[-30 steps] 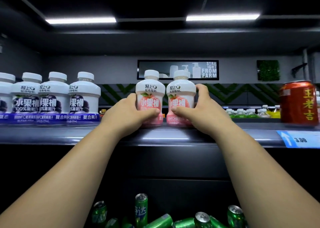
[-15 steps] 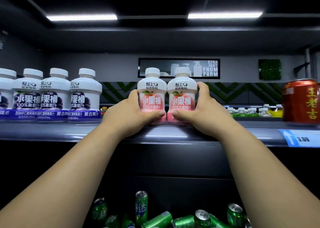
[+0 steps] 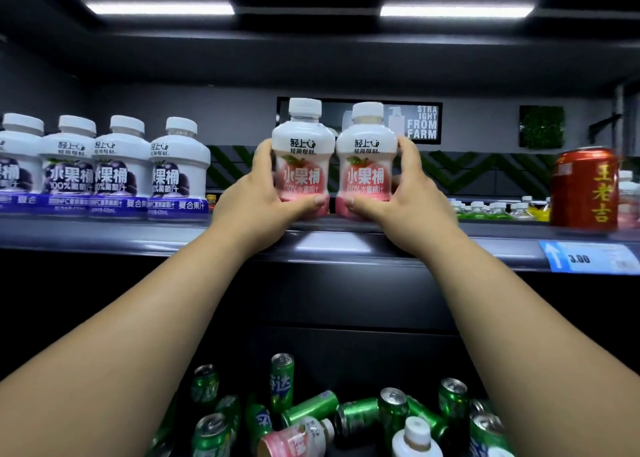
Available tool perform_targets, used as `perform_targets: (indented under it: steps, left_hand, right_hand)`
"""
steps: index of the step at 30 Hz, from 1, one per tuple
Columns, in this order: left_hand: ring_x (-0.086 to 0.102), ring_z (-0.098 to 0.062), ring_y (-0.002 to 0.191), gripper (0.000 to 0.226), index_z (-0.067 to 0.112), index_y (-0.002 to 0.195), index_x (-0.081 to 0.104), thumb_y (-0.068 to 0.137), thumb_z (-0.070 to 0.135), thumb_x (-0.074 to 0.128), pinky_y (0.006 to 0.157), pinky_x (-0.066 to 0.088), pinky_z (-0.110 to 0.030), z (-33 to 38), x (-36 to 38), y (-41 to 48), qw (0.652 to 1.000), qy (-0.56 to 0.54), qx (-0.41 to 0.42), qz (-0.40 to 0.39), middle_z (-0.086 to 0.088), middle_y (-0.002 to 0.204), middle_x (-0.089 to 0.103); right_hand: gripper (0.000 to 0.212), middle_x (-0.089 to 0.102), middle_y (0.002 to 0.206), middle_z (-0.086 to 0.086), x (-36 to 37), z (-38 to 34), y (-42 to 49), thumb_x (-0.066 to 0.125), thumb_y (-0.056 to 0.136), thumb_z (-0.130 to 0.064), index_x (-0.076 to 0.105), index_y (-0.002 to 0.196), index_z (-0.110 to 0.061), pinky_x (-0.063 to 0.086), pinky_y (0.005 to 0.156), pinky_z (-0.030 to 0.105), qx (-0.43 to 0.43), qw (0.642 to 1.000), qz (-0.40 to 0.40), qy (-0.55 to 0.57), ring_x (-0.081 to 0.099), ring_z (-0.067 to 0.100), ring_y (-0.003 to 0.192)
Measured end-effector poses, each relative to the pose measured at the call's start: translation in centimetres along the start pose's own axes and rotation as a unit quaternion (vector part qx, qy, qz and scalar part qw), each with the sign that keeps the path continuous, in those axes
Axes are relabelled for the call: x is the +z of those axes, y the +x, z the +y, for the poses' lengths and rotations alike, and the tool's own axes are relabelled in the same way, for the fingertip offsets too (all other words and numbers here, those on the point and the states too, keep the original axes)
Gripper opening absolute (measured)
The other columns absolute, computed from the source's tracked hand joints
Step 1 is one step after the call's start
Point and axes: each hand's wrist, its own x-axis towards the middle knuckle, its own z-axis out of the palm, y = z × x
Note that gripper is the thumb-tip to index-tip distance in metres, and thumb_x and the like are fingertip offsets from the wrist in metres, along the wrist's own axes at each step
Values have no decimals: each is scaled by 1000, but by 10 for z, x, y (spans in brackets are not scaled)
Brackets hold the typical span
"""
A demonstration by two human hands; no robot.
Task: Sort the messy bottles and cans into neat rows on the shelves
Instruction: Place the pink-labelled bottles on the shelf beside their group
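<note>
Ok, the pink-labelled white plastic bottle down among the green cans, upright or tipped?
Tipped: the pink-labelled white plastic bottle lies on its side among the green metal cans, cap pointing right.

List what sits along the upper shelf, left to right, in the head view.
purple-label bottles in a row → left hand → left pink bottle, which it grips → right pink bottle → right hand, which grips it → small green bottles farther back → red can

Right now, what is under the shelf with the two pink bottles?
Jumbled green cans, a fallen pink bottle and a white-capped bottle. The left forearm and right forearm hide that level's sides.
</note>
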Motion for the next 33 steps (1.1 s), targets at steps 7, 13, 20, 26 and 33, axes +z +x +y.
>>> perform_targets:
  steps: [7,13,20,26,33]
  left_hand:
    - [67,-10,104,101,47,140,31,55,79,75,93,54,-44,3,-6,-12,984,-157,3,78,16,114,69]
    - [66,-11,110,103,44,138,37,51,80,76,96,53,-46,7,-19,-56,977,-204,-6,59,15,120,67]
    - [67,-13,109,107,48,137,36,46,79,81,97,53,-49,13,-54,-129,973,-231,-23,1,12,118,69]
    - [70,-13,104,109,39,137,39,44,71,86,97,54,-49,22,-93,-177,958,-276,-60,-47,6,114,72]
    - [69,-7,104,111,43,136,39,39,75,85,95,55,-46,41,-130,-237,943,-306,-83,-99,10,113,72]
  right_hand:
    - [119,70,114,-14,-5,-6,-10,69,51,-78,11,151,-49,53,94,46,2,991,30,127,68,13,104]
    - [104,73,101,-11,-16,-13,-52,82,57,-59,27,145,-54,59,84,46,-39,974,25,223,73,9,91]
    - [105,74,107,-9,-36,-32,-129,85,55,-57,28,143,-57,59,87,48,-14,969,-29,244,74,11,92]
    - [101,75,103,-9,-50,-60,-202,82,53,-61,26,137,-63,58,90,47,26,976,-54,209,73,11,94]
    - [89,73,99,-17,-71,-88,-275,81,50,-64,26,120,-63,56,89,49,96,971,-31,219,71,8,95]
